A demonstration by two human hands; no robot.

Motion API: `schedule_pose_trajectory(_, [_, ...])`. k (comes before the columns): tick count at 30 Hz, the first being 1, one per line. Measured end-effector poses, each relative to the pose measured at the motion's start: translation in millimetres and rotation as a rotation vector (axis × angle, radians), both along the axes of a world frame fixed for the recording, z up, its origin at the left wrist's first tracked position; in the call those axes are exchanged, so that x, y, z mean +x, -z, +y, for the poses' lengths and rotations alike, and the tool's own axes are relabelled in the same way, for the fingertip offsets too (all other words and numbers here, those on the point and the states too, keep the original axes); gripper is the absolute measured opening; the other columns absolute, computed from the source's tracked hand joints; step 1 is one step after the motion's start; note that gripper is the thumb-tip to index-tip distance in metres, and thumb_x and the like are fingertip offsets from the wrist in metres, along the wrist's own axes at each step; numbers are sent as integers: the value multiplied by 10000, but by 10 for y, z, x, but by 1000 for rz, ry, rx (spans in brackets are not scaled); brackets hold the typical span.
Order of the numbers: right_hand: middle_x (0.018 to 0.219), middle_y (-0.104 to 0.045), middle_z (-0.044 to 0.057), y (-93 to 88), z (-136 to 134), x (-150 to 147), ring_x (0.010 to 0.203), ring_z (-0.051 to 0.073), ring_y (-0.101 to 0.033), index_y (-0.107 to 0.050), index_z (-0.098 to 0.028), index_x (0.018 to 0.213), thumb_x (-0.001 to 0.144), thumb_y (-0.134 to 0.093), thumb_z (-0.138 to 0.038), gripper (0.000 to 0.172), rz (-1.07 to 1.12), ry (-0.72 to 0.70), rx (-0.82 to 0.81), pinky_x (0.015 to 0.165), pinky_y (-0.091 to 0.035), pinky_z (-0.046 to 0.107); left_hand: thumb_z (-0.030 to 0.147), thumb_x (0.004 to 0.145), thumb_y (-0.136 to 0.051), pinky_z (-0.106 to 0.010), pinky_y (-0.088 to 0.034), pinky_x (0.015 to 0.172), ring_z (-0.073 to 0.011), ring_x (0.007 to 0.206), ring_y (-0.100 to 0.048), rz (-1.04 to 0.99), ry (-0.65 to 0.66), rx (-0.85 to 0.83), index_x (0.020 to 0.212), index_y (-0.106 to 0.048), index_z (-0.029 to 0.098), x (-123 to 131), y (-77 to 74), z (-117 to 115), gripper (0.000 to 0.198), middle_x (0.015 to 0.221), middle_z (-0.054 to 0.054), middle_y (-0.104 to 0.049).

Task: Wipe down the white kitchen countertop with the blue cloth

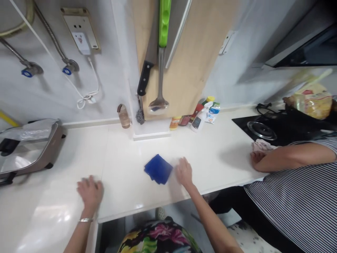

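A folded blue cloth (158,169) lies on the white countertop (126,154) near its front edge. My right hand (184,171) rests on the counter just right of the cloth, touching its edge, with the fingers curled and partly blurred. My left hand (90,191) lies flat on the counter farther left, fingers spread, holding nothing. A bracelet sits on my left wrist.
Another person in a striped shirt (297,200) leans on the counter at right, their hand (256,158) by a pink cloth (262,144). A gas hob (265,130) is behind. Bottles (201,117) stand by the wall. A knife (147,66) and ladle (160,70) hang above. An electric griddle (28,147) sits far left.
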State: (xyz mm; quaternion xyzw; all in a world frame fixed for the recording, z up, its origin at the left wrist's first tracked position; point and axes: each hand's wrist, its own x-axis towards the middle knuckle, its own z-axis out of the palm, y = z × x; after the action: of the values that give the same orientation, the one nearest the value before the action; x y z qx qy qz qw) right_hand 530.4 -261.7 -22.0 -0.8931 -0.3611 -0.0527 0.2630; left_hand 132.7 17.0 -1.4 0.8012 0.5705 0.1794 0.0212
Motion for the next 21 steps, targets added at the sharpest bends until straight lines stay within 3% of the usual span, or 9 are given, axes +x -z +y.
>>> schedule_pose_trajectory(3, [1512, -436, 270, 139, -402, 172, 1456, 343, -349, -465, -53, 1421, 1002, -283, -377, 560, -92, 78, -55, 1159, -311, 598, 326, 951, -443, -668, -275, 1162, -436, 1497, -263, -62, 274, -26, 1416, -505, 93, 759, 30, -454, 524, 1532, -267, -420])
schedule_pose_trajectory(6, [1517, -440, 258, 290, -573, 214, 1462, 333, -339, -453, -49, 1437, 1007, -301, -361, 552, -198, 93, -108, 1177, -309, 561, 320, 989, -405, -614, -280, 1202, -362, 1531, -237, -90, 535, -32, 1448, -492, 166, 1593, 46, -952, 493, 1575, -188, -410])
schedule_pose_trajectory(10, [1540, -423, 237, 364, -570, 182, 1476, 329, -312, -424, -55, 1464, 1008, -310, -350, 555, -258, 104, -95, 1192, -291, 546, 358, 995, -415, -620, -282, 1211, -383, 1538, -207, -63, 662, -44, 1497, -441, 127, 2396, 61, -1463, 553, 1623, -213, -321])
schedule_pose_trajectory(14, [1539, -424, 233, 345, -566, 188, 1469, 328, -320, -413, -74, 1474, 998, -327, -357, 561, -247, 89, -52, 1178, -301, 557, 418, 948, -523, -682, -216, 1209, -448, 1535, -147, 10, 662, -37, 1527, -405, 117, 2657, 113, -1724, 663, 1652, -233, -229])
schedule_pose_trajectory(21, [1541, -421, 222, 368, -626, 221, 1464, 338, -322, -390, -105, 1495, 998, -339, -374, 568, -225, 57, 22, 1170, -305, 569, 330, 949, -537, -640, -209, 1228, -398, 1554, -109, 106, 784, 53, 1582, -317, 199, 2461, 168, -1663, 683, 1688, -174, -124])
